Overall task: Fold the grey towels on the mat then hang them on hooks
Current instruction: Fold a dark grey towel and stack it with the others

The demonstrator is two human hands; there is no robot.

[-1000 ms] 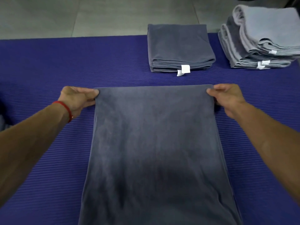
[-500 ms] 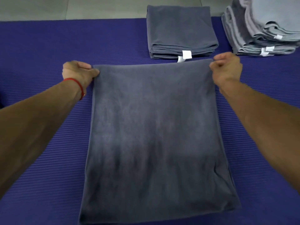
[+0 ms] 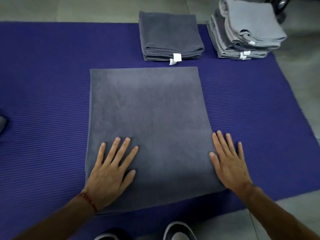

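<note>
A dark grey towel [image 3: 147,115] lies flat on the blue ribbed mat [image 3: 43,101], folded into a tall rectangle. My left hand [image 3: 110,170] rests flat on its near left part, fingers spread and straight. At the towel's near right edge lies my right hand [image 3: 228,163], also flat, with its fingers partly on the mat. Neither hand holds anything.
A folded dark grey towel stack [image 3: 169,37] sits on the mat's far edge. To its right is a pile of lighter grey towels [image 3: 242,35]. Grey floor [image 3: 86,7] surrounds the mat. My shoes [image 3: 178,231] show at the bottom edge.
Both hands let go of the towel's far corners and drew back to its near end, where they now lie flat. The towel's far edge rests on the mat.
</note>
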